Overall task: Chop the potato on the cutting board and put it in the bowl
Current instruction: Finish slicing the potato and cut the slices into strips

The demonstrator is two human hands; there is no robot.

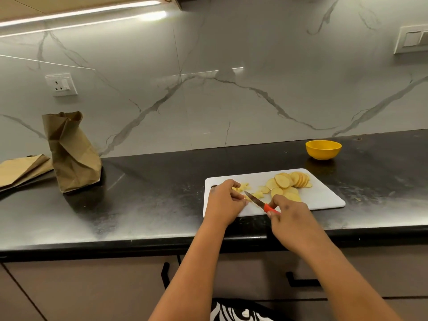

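Nothing here carries a brand, label or readable writing. Your right hand (288, 215) grips the red handle of a small knife (260, 202), and your fingers cover most of that handle; the blade points left and away, its tip just beside your left hand (223, 202). Your left hand has its fingers curled down over a small potato piece (236, 189) at the left end of the white cutting board (324, 198); how much potato lies under the fingers is hidden. A few small cut bits (258, 194) lie near the blade. Farther right on the board, round potato slices (289, 181) sit in an overlapping heap, some leaning on each other, so their count is hard to make out. The yellow bowl (323, 149) stands on the dark table (150, 205), beyond the far right corner of the board and apart from it; its inside cannot be seen from this angle. At the far left a crumpled brown paper bag (71, 154) stands upright, with flat folded bags (20, 170) beside it, cut off by the edge of the view.
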